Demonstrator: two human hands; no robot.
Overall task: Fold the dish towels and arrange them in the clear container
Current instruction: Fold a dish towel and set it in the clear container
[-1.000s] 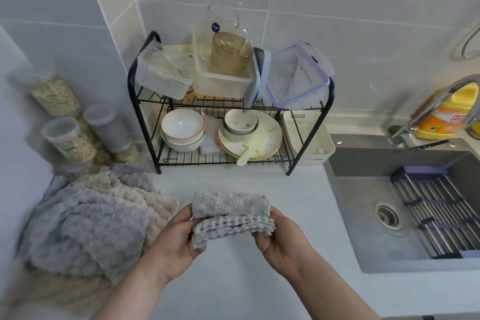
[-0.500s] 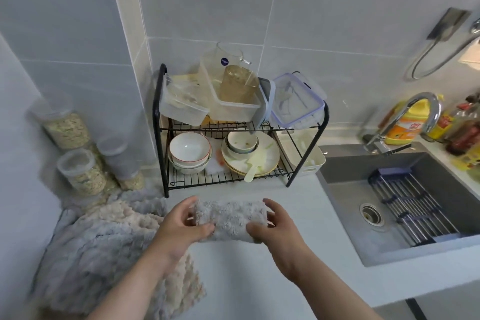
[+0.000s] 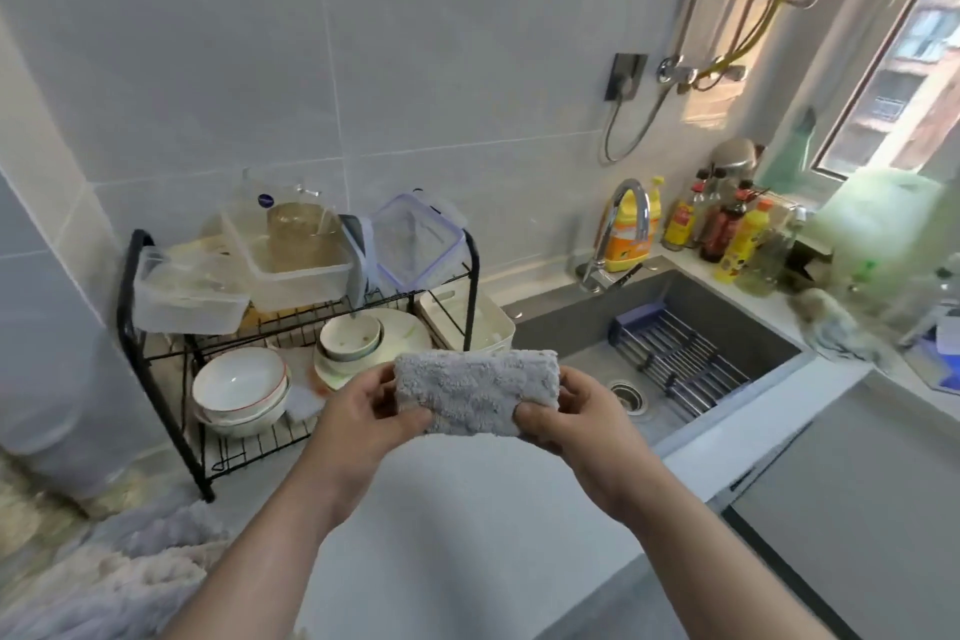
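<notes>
A folded grey dish towel (image 3: 475, 390) is held up in the air in front of the dish rack. My left hand (image 3: 363, 418) pinches its left end, thumb on the front. My right hand (image 3: 582, 424) pinches its right end the same way. A heap of unfolded grey and beige towels (image 3: 109, 572) lies on the counter at the lower left. Several clear plastic containers stand on the rack's top shelf: one at the left (image 3: 189, 294), a larger one in the middle (image 3: 298, 270), and one with a blue-rimmed lid (image 3: 415, 244).
The black wire dish rack (image 3: 124, 327) holds bowls (image 3: 241, 387) and plates. To the right is a grey sink (image 3: 675, 359) with a tap (image 3: 618, 224). Bottles (image 3: 727, 234) line the counter behind it. White counter (image 3: 447, 525) lies below my arms.
Both hands have lifted the folded towel and carried it right, from over the counter to in front of the rack. The view has swung up and right, toward the sink and window.
</notes>
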